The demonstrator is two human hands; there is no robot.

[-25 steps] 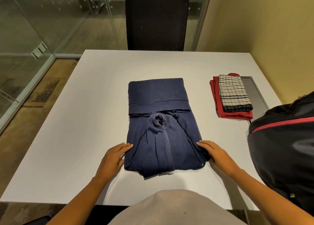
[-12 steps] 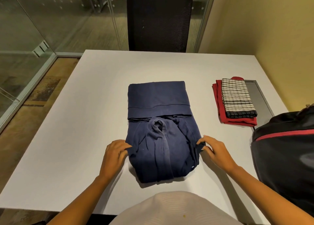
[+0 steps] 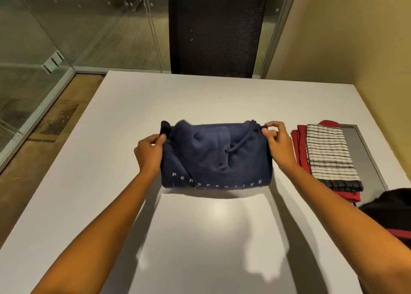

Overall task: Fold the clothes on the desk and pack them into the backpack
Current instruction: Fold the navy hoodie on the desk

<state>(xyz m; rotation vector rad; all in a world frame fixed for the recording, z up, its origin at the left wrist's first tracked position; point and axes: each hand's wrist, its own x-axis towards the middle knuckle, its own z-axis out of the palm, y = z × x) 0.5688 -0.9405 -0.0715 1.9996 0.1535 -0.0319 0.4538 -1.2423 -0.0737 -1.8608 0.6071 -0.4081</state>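
A navy blue hoodie [image 3: 213, 160] lies folded into a compact bundle in the middle of the white desk [image 3: 89, 160], with the white word PERSPECTIVE across its near edge. My left hand [image 3: 150, 152] grips its left side and my right hand [image 3: 278, 145] pinches its upper right corner by the drawstring. A folded red garment [image 3: 300, 151] with a black-and-white checked cloth [image 3: 329, 153] on top lies to the right. The black backpack [image 3: 391, 211] with a red stripe shows only partly at the right edge.
A black mesh chair [image 3: 215, 29] stands behind the far edge of the desk. A grey cable hatch [image 3: 364, 151] is set into the desk under the stack. Glass walls run along the left, a yellow wall along the right.
Both hands took the near half of the hoodie and folded it away from me over the far half. The printed side now faces up and the bundle is shorter.
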